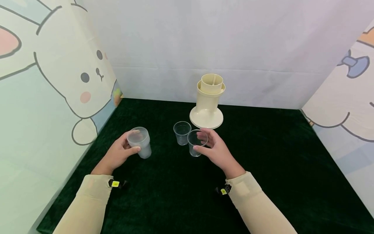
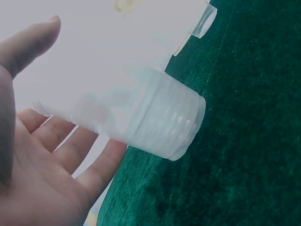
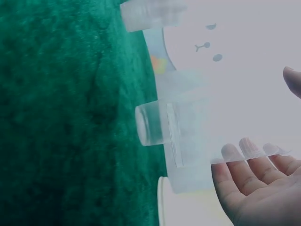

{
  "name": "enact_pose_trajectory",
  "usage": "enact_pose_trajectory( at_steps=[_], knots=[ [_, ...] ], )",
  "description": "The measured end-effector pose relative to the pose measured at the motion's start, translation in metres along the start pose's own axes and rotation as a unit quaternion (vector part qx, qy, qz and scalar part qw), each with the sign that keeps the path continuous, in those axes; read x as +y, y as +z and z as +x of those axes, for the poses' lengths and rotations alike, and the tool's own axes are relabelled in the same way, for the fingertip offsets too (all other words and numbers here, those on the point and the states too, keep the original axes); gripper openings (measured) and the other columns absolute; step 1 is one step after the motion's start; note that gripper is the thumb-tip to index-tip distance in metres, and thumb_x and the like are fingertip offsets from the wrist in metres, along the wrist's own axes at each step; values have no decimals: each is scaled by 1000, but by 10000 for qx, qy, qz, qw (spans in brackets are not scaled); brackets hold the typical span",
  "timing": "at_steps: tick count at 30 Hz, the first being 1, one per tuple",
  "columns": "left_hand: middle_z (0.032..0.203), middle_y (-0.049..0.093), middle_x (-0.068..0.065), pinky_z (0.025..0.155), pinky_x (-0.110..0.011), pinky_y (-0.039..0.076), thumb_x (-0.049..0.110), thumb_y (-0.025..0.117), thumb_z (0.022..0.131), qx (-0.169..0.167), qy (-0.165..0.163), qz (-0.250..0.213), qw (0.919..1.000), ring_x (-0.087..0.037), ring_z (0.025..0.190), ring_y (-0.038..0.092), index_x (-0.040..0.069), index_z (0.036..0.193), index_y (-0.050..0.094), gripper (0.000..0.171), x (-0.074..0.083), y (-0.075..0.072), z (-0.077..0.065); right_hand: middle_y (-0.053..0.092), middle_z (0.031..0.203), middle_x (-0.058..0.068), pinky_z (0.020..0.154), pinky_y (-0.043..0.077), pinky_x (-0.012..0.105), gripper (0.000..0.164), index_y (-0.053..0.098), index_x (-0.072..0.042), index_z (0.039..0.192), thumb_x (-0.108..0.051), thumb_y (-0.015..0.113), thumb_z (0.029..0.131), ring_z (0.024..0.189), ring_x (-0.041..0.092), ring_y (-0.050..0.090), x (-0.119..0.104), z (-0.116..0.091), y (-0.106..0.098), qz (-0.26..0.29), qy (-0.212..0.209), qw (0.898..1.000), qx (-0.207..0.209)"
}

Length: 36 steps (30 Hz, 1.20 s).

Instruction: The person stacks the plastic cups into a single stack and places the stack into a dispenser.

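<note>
My left hand (image 1: 118,152) grips a nested stack of clear plastic cups (image 1: 143,143), thumb on the near side and fingers round the far side. In the left wrist view the stack's ribbed lower end (image 2: 169,117) shows, while its upper part is washed out. A single clear plastic cup (image 1: 193,150) is held by my right hand (image 1: 217,151), with the thumb in front and the fingers behind it. Just left of that cup stands another clear cup (image 1: 181,138), upright on the dark green cloth.
Behind the cups stands a cream-coloured cylindrical holder (image 1: 206,109) with a round base and an open top. Green velvety cloth (image 1: 175,201) covers the table. A white curtain (image 1: 163,45) hangs at the back, and cartoon-printed panels (image 1: 58,97) flank both sides.
</note>
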<state>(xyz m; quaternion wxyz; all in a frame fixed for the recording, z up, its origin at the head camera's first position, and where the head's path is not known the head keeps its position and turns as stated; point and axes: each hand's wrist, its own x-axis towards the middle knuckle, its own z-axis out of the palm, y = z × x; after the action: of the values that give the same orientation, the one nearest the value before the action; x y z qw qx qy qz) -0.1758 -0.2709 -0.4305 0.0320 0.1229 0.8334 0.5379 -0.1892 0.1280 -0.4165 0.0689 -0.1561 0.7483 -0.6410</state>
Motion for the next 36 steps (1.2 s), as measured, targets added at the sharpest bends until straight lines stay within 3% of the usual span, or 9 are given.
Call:
enact_pose_trajectory(
  at_steps=[5, 14, 24, 36],
  knots=[
    [149, 47, -17, 96, -15, 44, 21, 67, 102, -10, 20, -40, 10000, -33, 133, 50, 11, 158, 34, 66, -1, 0, 0, 57, 145, 8, 113, 39, 47, 67, 46, -18, 149, -20, 80, 92, 133, 19, 53, -12, 0, 0, -87, -57, 9999, 5],
    [149, 47, -16, 96, -16, 45, 21, 68, 102, 2, 25, -35, 10000, -31, 132, 50, 11, 158, 35, 65, -1, 0, 0, 60, 140, 5, 111, 41, 47, 66, 45, -16, 150, -17, 79, 93, 131, 19, 54, -23, 1, 6, -152, -390, 9991, -97],
    [149, 47, -16, 96, -16, 45, 22, 67, 102, -1, 18, -12, 10000, -32, 132, 50, 12, 158, 34, 65, -1, 0, 0, 57, 144, 15, 110, 41, 51, 69, 43, -11, 151, -21, 78, 94, 131, 20, 54, -32, 7, 23, -140, -789, 9961, -366],
    [148, 47, -17, 95, -16, 46, 21, 67, 102, 33, 103, -61, 9999, -26, 129, 53, 9, 157, 35, 64, -3, 0, 1, 59, 141, 4, 111, 40, 45, 65, 44, -17, 150, -27, 77, 95, 130, 15, 54, -54, 20, 43, -296, -958, 9933, -577]
  ],
)
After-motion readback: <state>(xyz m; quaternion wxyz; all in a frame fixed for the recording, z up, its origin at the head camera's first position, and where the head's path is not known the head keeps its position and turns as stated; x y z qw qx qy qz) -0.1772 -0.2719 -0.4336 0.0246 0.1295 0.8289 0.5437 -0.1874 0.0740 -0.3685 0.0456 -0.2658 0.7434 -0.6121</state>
